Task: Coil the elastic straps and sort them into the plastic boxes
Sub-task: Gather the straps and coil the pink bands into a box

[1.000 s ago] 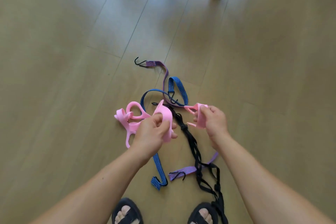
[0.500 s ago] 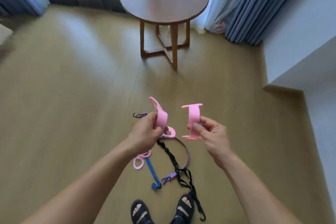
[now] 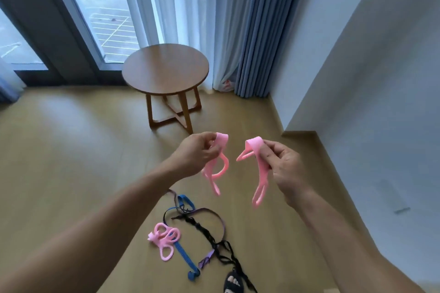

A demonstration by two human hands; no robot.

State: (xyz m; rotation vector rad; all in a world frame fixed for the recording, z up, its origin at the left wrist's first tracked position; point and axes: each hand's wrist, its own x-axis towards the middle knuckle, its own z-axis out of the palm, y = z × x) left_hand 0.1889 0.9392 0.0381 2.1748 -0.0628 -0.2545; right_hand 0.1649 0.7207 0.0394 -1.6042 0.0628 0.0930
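My left hand (image 3: 196, 153) pinches the top of one pink elastic strap (image 3: 217, 169), whose loops hang below the fingers. My right hand (image 3: 282, 162) pinches a second pink strap (image 3: 260, 173), folded over the fingertips with its looped end dangling. Both are held up at chest height, a little apart. On the wooden floor below lie a third pink strap (image 3: 165, 239) in a bundle, a blue strap (image 3: 184, 257), a purple strap (image 3: 215, 217) and a black strap (image 3: 209, 239), loosely tangled. No plastic boxes are in view.
A round wooden table (image 3: 165, 68) stands ahead by the window, with white and blue curtains (image 3: 250, 31) behind it. A white wall (image 3: 369, 102) and its corner run along the right. One sandalled foot (image 3: 234, 283) shows at the bottom edge.
Both hands rose from just above the floor, lifting the two pink straps clear of the pile. The view tilted up from the floor to the table and window.
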